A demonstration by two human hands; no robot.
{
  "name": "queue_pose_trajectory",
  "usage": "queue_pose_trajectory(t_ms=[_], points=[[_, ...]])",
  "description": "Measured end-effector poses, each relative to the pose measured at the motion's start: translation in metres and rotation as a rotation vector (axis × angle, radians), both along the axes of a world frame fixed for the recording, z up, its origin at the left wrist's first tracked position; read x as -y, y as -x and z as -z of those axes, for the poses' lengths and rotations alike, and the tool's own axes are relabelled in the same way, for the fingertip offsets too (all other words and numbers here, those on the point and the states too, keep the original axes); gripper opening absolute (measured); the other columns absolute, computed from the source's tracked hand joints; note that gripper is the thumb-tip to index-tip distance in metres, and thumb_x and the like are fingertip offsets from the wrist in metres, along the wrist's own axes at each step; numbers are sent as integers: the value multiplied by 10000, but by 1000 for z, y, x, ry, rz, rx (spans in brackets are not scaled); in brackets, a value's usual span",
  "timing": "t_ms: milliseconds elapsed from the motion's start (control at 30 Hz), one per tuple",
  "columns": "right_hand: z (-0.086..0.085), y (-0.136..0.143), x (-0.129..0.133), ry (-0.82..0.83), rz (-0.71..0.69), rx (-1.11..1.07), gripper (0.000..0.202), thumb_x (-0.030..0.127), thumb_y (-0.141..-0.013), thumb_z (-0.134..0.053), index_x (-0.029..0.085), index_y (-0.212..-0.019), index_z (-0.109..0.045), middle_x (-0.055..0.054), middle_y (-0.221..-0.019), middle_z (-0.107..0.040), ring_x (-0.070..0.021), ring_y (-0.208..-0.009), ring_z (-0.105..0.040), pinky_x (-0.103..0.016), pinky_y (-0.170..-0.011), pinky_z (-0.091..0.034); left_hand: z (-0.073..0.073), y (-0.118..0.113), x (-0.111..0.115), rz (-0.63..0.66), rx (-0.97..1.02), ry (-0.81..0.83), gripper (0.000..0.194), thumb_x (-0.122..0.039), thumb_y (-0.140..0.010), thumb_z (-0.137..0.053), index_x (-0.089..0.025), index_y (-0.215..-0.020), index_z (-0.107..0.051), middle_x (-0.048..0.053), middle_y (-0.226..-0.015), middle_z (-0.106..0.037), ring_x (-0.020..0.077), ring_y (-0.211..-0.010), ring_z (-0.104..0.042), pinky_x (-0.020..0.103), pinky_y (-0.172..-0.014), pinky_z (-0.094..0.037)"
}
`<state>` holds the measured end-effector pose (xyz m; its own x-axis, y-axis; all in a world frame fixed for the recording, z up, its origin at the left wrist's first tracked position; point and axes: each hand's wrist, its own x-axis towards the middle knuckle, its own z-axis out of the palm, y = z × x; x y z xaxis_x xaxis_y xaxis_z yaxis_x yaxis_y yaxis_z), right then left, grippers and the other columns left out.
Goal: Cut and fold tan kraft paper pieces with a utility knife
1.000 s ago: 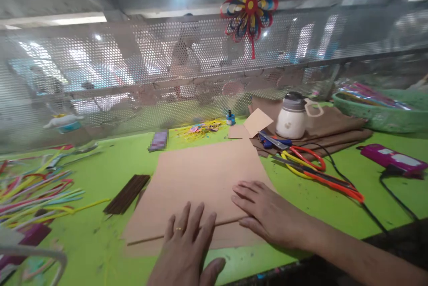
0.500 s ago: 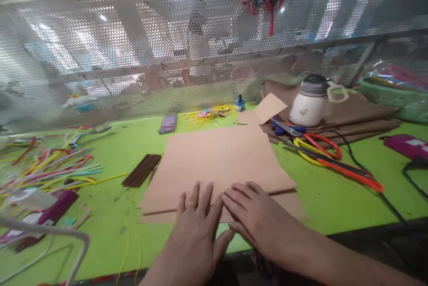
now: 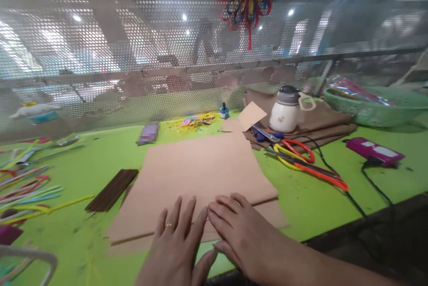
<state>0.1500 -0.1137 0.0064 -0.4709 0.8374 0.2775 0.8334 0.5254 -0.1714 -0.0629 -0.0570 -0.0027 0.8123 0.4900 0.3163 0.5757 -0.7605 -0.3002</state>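
Large sheets of light-brown paper (image 3: 197, 165) lie stacked on the green table in front of me, their near edges slightly offset. My left hand (image 3: 177, 237) rests on the near edge with fingers spread flat, a ring on one finger. Close beside it, my right hand (image 3: 242, 232) lies flat on the same edge, fingers stretched out and nearly touching the left. Left of the paper is a bundle of dark brown strips (image 3: 112, 190). A small square of light-brown paper (image 3: 252, 115) leans up behind the stack's far right corner.
Scissors with red handles (image 3: 297, 147) and a red-and-black tool (image 3: 321, 172) lie to the right. Beyond stand a white jug (image 3: 283, 114), folded brown material (image 3: 321, 123) and a green basket (image 3: 377, 112). Colourful strips (image 3: 30, 188) cover the left. A perforated screen (image 3: 150, 54) rises behind.
The view has turned to the right, so the table's things sit further left. Both hands stay flat on the paper's near edge.
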Motion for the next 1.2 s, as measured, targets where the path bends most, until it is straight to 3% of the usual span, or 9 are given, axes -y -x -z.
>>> queue_pose_trajectory(t_ms=[233, 500, 733, 1000, 1200], points=[[2, -4, -3, 18, -25, -35, 501, 402, -1017, -335, 108, -1409, -437, -104, -1449, -487, -283, -1318, -387, -469, -1120, -255, 2, 0, -4, 9, -16, 2, 669, -623, -881, -477, -244, -1431, -445, 137, -1485, -438, 407, -1330, -418, 557, -950, -469], [3, -2, -3, 15, -21, -10, 500, 384, -1010, -361, 86, -1402, -448, -125, -1448, -491, -305, -1309, -400, -499, -1086, -311, 2, 0, -7, 35, -7, -25, 692, -631, -870, -487, -245, -1441, -428, 137, -1485, -437, 398, -1324, -433, 538, -944, -484], [2, 2, -4, 13, -1, -4, 484, 378, -1007, -366, 90, -1377, -487, -122, -1426, -518, -323, -1275, -448, -527, -1059, -361, -3, 1, -1, 18, 24, -22, 663, -591, -887, -496, -251, -1448, -411, 112, -1498, -425, 364, -1340, -423, 504, -969, -487], [5, 3, -4, 11, 7, -15, 450, 344, -1000, -381, 99, -1353, -514, -121, -1417, -530, -331, -1281, -452, -540, -1055, -382, -10, 11, 7, 102, 39, -45, 556, -546, -878, -544, -193, -1308, -575, 100, -1408, -541, 326, -1306, -473, 461, -1041, -451], [9, 4, -2, -39, -8, 7, 437, 321, -992, -413, 101, -1358, -507, -125, -1398, -546, -331, -1260, -472, -545, -1037, -404, -15, 13, 16, 54, 43, 12, 572, -487, -880, -569, -148, -1340, -536, 108, -1406, -542, 304, -1292, -495, 420, -1037, -472]])
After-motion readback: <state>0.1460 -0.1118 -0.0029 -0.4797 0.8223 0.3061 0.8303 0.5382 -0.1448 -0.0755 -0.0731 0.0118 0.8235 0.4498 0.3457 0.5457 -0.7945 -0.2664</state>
